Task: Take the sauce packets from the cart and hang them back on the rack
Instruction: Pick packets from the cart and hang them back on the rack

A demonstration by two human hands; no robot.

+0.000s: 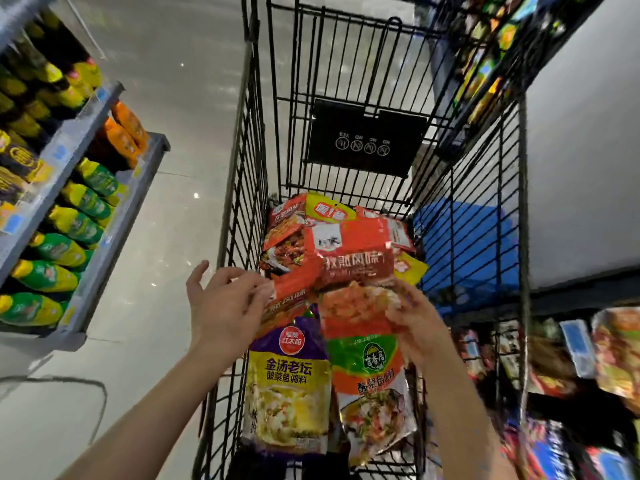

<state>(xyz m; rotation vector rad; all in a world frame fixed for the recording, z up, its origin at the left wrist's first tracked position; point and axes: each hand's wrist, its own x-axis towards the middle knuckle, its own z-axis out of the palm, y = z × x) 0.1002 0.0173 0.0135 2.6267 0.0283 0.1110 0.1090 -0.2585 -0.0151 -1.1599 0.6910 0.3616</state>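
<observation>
Flat, glossy foil sauce packets (pixel 346 258) lie piled in the black wire cart (pixel 485 202). An orange-red packet (pixel 356 261) is raised above the pile. The left hand (pixel 225 306) pinches a second orange packet (pixel 291 296) at its edge, fingers partly spread. The right hand (pixel 415 323) is blurred; its fingers curl on a green-and-orange pouch (pixel 370 368). Beside it lies a purple-and-yellow pouch (pixel 287 386). Grey shelving (pixel 79 140) with green-labelled bottles (pixel 72 223) stands left; the packet rack (pixel 571 358) stands right.
</observation>
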